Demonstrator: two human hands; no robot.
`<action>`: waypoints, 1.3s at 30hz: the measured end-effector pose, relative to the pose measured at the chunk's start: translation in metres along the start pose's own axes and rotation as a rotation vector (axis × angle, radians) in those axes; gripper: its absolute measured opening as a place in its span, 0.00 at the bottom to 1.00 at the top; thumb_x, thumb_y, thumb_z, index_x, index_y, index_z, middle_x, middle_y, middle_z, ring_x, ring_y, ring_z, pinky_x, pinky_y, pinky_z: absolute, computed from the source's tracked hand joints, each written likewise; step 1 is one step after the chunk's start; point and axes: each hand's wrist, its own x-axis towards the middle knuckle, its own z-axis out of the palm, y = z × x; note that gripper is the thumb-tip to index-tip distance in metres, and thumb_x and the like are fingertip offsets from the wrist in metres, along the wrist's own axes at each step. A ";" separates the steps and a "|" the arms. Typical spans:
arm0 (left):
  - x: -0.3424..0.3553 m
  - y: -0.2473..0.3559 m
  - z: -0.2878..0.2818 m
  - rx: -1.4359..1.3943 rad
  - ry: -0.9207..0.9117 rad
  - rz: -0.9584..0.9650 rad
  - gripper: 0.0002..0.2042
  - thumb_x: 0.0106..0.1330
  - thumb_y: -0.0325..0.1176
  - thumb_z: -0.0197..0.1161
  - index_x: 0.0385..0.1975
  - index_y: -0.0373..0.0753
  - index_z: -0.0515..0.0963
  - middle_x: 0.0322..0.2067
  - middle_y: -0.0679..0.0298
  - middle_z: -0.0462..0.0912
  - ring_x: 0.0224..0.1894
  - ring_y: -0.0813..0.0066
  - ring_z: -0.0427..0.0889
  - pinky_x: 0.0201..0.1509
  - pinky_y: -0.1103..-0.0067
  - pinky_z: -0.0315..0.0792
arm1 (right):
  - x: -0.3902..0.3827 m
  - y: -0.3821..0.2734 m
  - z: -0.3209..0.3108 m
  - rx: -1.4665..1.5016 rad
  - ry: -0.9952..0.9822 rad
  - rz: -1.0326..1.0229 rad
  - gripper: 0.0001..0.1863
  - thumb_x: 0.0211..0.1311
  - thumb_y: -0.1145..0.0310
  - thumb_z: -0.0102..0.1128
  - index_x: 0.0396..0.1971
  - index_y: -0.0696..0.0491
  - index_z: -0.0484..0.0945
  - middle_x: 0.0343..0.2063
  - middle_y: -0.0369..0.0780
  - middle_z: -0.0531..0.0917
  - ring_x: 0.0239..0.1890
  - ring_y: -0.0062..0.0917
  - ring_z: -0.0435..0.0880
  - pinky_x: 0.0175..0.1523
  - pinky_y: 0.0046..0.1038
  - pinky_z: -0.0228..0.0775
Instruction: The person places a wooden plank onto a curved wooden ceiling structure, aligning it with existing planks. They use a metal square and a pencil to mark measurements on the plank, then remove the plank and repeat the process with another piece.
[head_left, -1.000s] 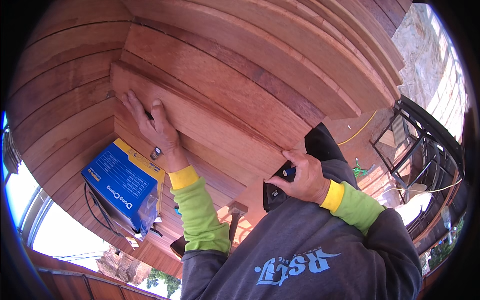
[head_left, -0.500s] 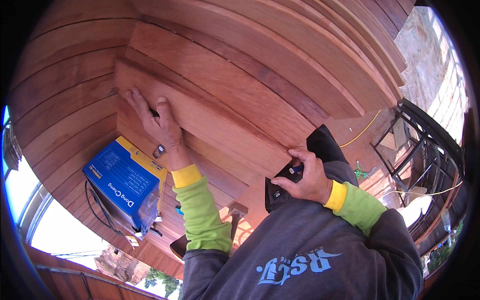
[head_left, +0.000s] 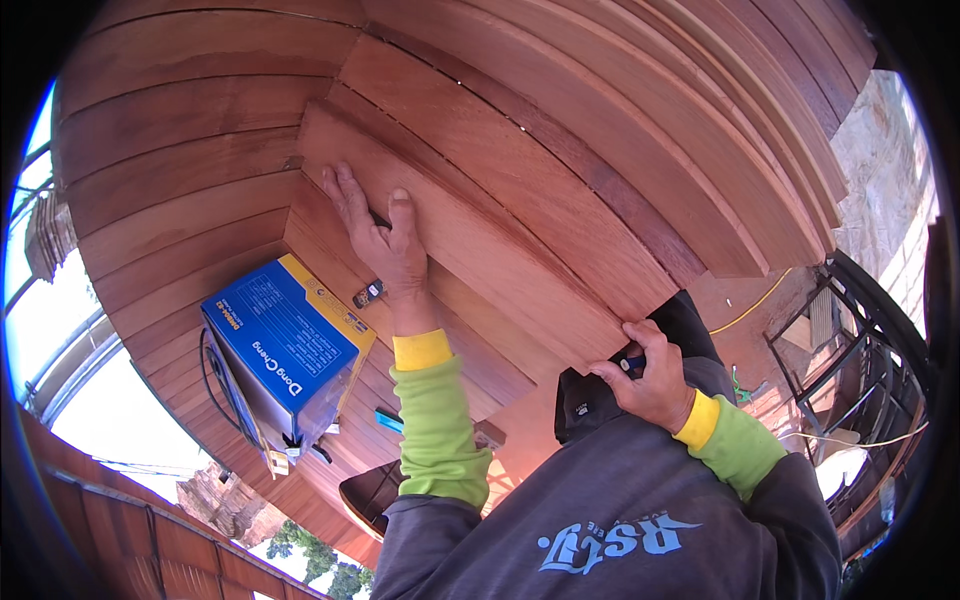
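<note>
My left hand (head_left: 385, 235) rests with spread fingers on the lower part of a long reddish wooden board (head_left: 485, 255), near its upper-left end, against the slatted wooden structure. A dark object under this hand is too hidden to name. My right hand (head_left: 650, 375) grips the board's lower-right end, index finger at the upper corner and thumb at the lower one. A small dark blue cylindrical object (head_left: 632, 364) shows among its fingers; I cannot tell whether it is held. A small yellow-and-black item (head_left: 366, 294) lies on the slats left of my left wrist.
A blue-and-yellow box (head_left: 275, 340) with a dark cord sits at lower left, near a turquoise item (head_left: 389, 420). Curved plank layers (head_left: 640, 130) rise above the board. At right are a black metal frame (head_left: 850, 360), a yellow cable (head_left: 750, 300) and a green cord (head_left: 740, 390).
The whole view has shifted, so the planks, box and both hands appear farther right and a little lower. My hands keep much the same places on the board.
</note>
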 end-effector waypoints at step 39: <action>0.023 0.020 -0.004 -0.059 0.089 -0.218 0.33 0.58 0.41 0.69 0.60 0.28 0.67 0.64 0.46 0.65 0.69 0.55 0.60 0.72 0.69 0.51 | 0.006 -0.009 -0.003 -0.271 -0.016 -0.175 0.46 0.38 0.52 0.81 0.49 0.64 0.62 0.35 0.54 0.77 0.26 0.44 0.79 0.30 0.36 0.73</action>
